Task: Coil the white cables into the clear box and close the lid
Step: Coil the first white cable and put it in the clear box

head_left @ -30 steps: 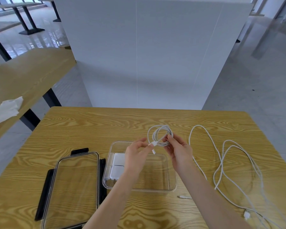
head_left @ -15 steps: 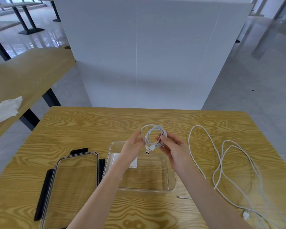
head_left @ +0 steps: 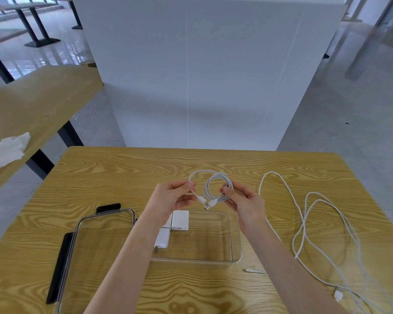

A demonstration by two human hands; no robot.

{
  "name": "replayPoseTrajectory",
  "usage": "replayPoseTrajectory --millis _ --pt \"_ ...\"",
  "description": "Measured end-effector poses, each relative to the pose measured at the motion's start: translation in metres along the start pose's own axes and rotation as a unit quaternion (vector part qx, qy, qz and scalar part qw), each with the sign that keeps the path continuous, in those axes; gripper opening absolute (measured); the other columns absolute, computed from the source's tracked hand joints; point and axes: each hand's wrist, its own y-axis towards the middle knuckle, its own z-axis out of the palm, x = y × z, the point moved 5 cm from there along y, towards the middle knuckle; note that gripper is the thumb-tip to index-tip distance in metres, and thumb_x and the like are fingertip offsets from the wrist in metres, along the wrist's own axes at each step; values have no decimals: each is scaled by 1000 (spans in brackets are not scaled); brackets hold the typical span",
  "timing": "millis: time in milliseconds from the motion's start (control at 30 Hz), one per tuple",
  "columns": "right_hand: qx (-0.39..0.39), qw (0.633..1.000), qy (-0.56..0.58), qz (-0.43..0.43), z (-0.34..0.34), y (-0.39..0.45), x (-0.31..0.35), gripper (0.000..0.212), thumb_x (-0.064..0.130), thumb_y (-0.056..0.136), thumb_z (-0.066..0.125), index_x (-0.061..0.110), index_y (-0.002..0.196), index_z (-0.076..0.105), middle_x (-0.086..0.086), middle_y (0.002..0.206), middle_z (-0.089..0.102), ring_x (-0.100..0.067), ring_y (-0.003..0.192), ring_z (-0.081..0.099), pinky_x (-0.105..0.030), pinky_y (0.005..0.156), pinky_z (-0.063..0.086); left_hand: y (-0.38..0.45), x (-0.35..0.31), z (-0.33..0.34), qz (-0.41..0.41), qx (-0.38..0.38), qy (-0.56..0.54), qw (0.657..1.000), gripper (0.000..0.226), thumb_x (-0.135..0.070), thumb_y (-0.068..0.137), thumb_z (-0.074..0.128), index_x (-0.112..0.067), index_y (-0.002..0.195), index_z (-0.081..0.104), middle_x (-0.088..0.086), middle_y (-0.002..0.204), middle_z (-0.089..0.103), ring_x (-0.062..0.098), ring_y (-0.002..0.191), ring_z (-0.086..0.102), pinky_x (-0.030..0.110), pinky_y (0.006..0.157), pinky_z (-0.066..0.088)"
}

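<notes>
Right hand [head_left: 244, 200] pinches the coiled cable [head_left: 218, 186] — left hand [head_left: 173, 196] grips its free end; clear box [head_left: 235, 245] open below both.

Coiled cable [head_left: 218, 185] held above open clear box [head_left: 235, 234].

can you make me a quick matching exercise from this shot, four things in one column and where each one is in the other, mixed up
Things:
1. coiled cable
2. loose cable
3. lid
4. white chargers

Places:
A. flat on the table, left of the clear box
B. inside the clear box, at its left end
C. held up between the left hand and right hand
D. sprawled on the table, right of the clear box

Pairs: 1-C, 2-D, 3-A, 4-B
</notes>
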Motion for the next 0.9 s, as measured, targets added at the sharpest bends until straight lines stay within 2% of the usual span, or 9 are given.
replayPoseTrajectory --millis 67,167,367,500,633,700,767,833,900 --pt "7 1000 -4 2 2 -1 0 24 -6 74 70 2 97 67 -7 79 74 -15 70 71 -31 72 60 -4 -3 4 -4 -1 -56 998 7 -2 81 65 1 86 69 8 67 71 16 57 70 17 53 56" --pt "26 1000 -15 2 6 -3 0 22 -5 75 70 4 94 67 0 71 74 -14 66 72 -29 65 60 -6 -3 9 30 -53 -65 996 5 0 78 69 -1 83 69 9 65 73 17 60 71 18 55 56" --pt "33 998 -44 -16 6 -5 1 21 -5 75 70 4 94 68 -2 73 75 -16 68 72 -29 64 60 -11 -7 11 156 -182 73 968 10 -7 78 72 -15 73 70 2 63 71 12 62 71 19 65 57" --pt "25 998 -48 -15 5 -5 0 24 -5 74 71 1 97 68 -5 75 74 -17 68 72 -30 64 60 -20 -12 18 270 -215 234 909 3 -16 77 73 -15 74 72 -7 62 68 5 58 65 9 61 49" --pt "25 999 -33 -6 7 -6 0 24 -6 74 71 1 97 68 -4 72 74 -17 66 72 -28 61 59 -22 -9 34 397 -214 430 782 21 -26 75 73 -13 61 64 -5 56 63 11 45 55 24 39 42" --pt "32 999 -16 0 10 -7 1 22 -6 74 70 0 95 67 -5 70 74 -16 65 72 -27 58 59 -21 -6 37 401 -208 462 763 22 -25 76 73 -11 63 60 -4 63 61 13 51 54 24 40 38" --pt "37 999 1 11 10 -8 1 23 -6 74 70 0 95 66 -8 71 74 -17 65 72 -27 57 58 -17 -6 35 380 -185 421 803 16 -19 80 70 -8 74 60 -3 89 58 12 74 53 18 59 39" --pt "43 999 9 20 11 -8 2 22 -5 74 70 0 95 66 -8 71 74 -18 66 72 -27 57 58 -10 -6 31 321 -139 344 871 11 -15 84 65 -9 89 58 -5 111 54 10 91 55 16 73 40" --pt "49 999 4 23 12 -8 4 21 -5 74 71 0 94 66 -7 70 74 -18 66 72 -26 56 57 -5 -2 29 223 -65 214 949 21 -10 87 61 -13 105 50 -2 109 64 11 88 66 24 75 49"
